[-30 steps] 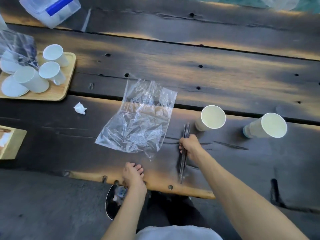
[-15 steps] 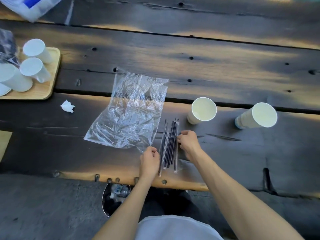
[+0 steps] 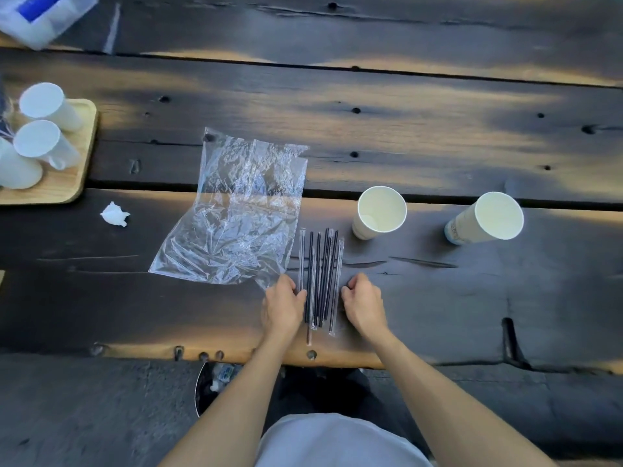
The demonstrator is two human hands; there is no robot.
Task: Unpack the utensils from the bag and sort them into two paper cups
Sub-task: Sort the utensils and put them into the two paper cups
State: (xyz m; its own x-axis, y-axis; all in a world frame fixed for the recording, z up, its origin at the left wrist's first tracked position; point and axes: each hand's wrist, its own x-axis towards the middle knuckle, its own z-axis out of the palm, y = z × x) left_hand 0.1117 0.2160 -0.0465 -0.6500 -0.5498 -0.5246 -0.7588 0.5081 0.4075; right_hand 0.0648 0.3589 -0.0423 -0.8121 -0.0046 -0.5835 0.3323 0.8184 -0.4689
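Observation:
Several thin black utensils in clear wrappers (image 3: 322, 274) lie side by side on the dark wooden table, just right of the flat, empty clear plastic bag (image 3: 236, 210). My left hand (image 3: 285, 306) rests at the left edge of the row, fingertips touching the outer sticks. My right hand (image 3: 364, 303) sits at the right edge, fingers curled and apart, holding nothing. Two white paper cups stand beyond the row: the nearer cup (image 3: 379, 212) and the farther right cup (image 3: 485, 219). Both look empty.
A wooden tray (image 3: 72, 176) with several upturned white cups sits at the far left. A crumpled white scrap (image 3: 115, 214) lies near it. A clear box with a blue label (image 3: 40, 11) is at the top left corner. The table's near edge runs just below my hands.
The utensils went from a bundle in my right hand to a spread row. My left hand came up from the table edge to the row's left side; both hands now flank it.

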